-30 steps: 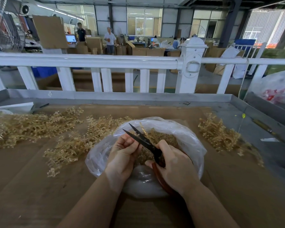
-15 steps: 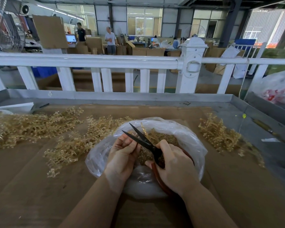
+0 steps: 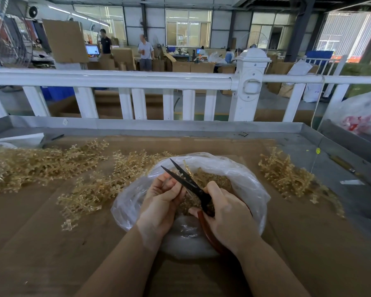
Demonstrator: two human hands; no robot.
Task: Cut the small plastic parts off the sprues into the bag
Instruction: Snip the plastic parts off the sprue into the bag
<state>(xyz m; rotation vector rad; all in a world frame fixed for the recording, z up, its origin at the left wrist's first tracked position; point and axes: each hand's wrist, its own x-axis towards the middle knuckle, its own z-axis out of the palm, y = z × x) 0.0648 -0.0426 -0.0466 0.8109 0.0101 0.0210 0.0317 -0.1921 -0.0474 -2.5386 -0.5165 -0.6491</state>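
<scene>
A clear plastic bag lies open on the cardboard-covered table, holding a heap of small amber cut parts. Over the bag my right hand grips black scissors by their red-brown handles, blades parted and pointing up-left. My left hand pinches a small amber sprue piece against the blades; the piece is mostly hidden by my fingers. Piles of uncut amber sprues lie at the left and centre-left.
Another sprue pile sits to the right of the bag. A metal table rim and a white railing run behind. A white bag with red print stands at the far right. People stand far behind.
The scissor blades have stayed parted over the bag, shifting only slightly. My left fingers have adjusted the small piece at the blades. Otherwise nothing moved.
</scene>
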